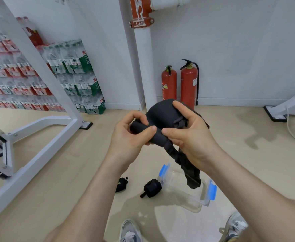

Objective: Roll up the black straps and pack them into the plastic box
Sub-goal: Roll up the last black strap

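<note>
I hold a black strap [160,116] in front of me, above the floor. My left hand [131,137] pinches its partly rolled end between thumb and fingers. My right hand [190,131] grips the wider padded part, thumb on the roll. The strap's loose tail [190,172] hangs down over the clear plastic box [200,200], which stands on the floor with blue clips on its ends. Two rolled black straps lie on the floor left of the box: one [152,187] close beside it, another [121,184] partly hidden behind my left forearm.
Two red fire extinguishers [178,84] stand against the wall behind a white pipe [145,67]. A white metal frame [38,123] and stacked packs of water bottles [73,75] fill the left. My shoes [130,231] show at the bottom edge.
</note>
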Available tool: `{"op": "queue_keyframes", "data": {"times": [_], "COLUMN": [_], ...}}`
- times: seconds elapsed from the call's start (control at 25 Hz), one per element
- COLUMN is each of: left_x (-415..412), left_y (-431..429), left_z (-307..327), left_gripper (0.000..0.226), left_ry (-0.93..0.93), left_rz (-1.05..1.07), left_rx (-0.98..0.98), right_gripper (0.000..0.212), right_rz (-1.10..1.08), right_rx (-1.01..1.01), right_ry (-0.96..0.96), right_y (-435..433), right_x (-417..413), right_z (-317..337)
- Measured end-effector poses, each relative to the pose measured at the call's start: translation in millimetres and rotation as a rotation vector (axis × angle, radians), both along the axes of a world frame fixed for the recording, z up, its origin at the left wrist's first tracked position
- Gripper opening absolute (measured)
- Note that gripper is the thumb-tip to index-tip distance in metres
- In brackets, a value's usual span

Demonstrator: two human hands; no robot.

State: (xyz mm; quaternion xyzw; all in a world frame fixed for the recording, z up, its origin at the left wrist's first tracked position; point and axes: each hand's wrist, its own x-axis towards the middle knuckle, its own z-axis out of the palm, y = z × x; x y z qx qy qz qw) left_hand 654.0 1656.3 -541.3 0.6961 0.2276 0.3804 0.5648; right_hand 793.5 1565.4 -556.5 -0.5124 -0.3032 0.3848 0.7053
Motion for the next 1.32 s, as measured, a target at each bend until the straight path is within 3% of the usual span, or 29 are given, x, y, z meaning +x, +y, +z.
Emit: {"op": "queue_keyframes", "data": {"times": [0.12, 0.24, 0.4, 0.68, 0.8, 0.96, 1.16, 1.32], "left_x": [2, 1, -11, -14, -13, -8, -1, 5], "left_y": [-2, -2, 8, 11, 12, 10, 6, 3], "left_z": [0, -1, 1, 3, 0, -4, -5, -7], "left_gripper": [0.021, 0.017, 0.04, 0.047, 0.046, 0.027, 0.015, 0.017], "left_ry": [0.02, 0.06, 0.091, 0.015, 0.02, 0.036, 0.031, 0.005], "left_rz": [0.004, -0.042, -0.312, -0.408, -0.372, -0.3, -0.118, 0.034], "left_rx": [0.032, -0.064, -0.216, -0.168, -0.115, -0.079, -0.08, -0.09], "right_gripper": [0.102, 0.102, 0.092, 0.084, 0.085, 0.076, 0.087, 0.096], "right_rz": [0.071, 0.065, 0.127, 0.24, 0.215, 0.09, 0.059, 0.09], "right_rx": [-0.024, -0.088, -0.08, -0.031, -0.027, -0.051, -0.003, 0.026], "right_ry": [-0.077, -0.12, 0.054, 0.177, 0.205, 0.117, 0.14, 0.173], "right_y": [-4, -5, -6, -11, -9, -6, -6, -6], "right_x": [0, 5, 11, 5, 2, 1, -2, -9], "right_z": [2, 3, 7, 16, 13, 10, 12, 7]}}
